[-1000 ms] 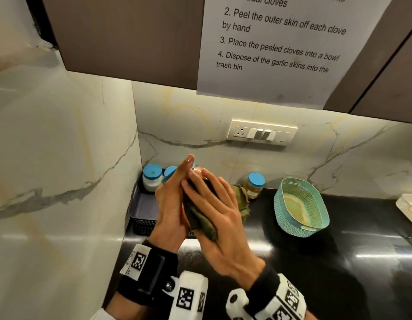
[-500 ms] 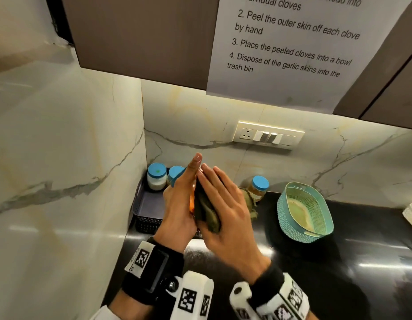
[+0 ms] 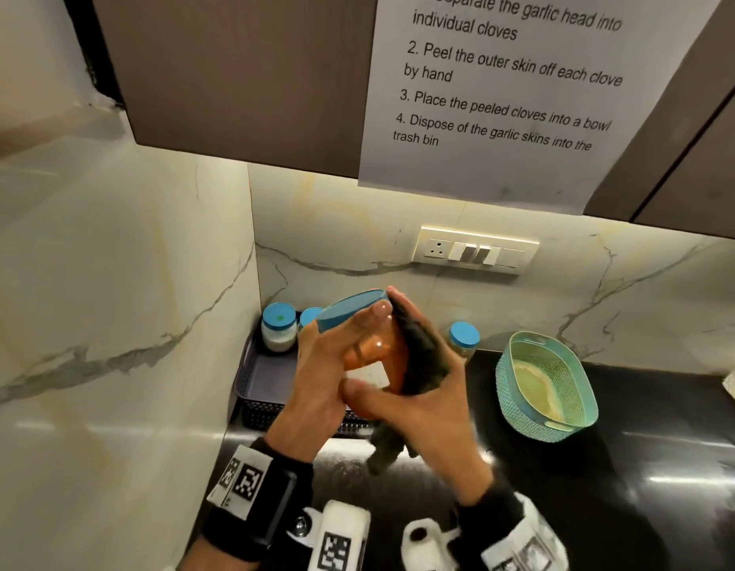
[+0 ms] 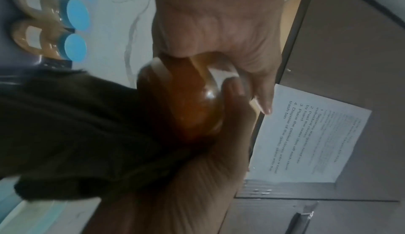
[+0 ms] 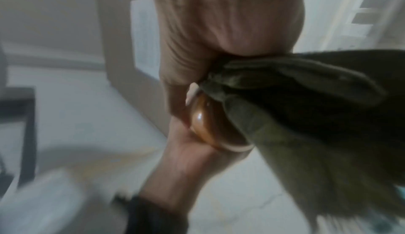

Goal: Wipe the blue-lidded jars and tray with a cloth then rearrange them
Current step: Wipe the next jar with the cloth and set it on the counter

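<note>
My left hand (image 3: pixel 357 335) grips a blue-lidded jar (image 3: pixel 369 348) of orange contents, held tilted above the tray with its lid (image 3: pixel 349 311) pointing up and left. My right hand (image 3: pixel 419 389) presses a dark green cloth (image 3: pixel 419 356) against the jar's right side, thumb under its base. In the left wrist view the jar (image 4: pixel 186 107) sits between the palm and the cloth (image 4: pixel 76 125). The right wrist view shows the jar (image 5: pixel 203 125) half covered by the cloth (image 5: pixel 295 107). The dark tray (image 3: pixel 266 377) in the corner holds two more jars (image 3: pixel 279 327) (image 3: pixel 310 315).
Another blue-lidded jar (image 3: pixel 463 340) stands on the black counter right of my hands. A teal perforated basket (image 3: pixel 547 385) sits further right. Marble walls close in at the left and back, a switch plate (image 3: pixel 477 251) is on the back wall, and cabinets hang overhead.
The jar has tipped so its lid now shows at the upper left. My right hand with the cloth has slid round to the jar's right side, thumb moving under it.
</note>
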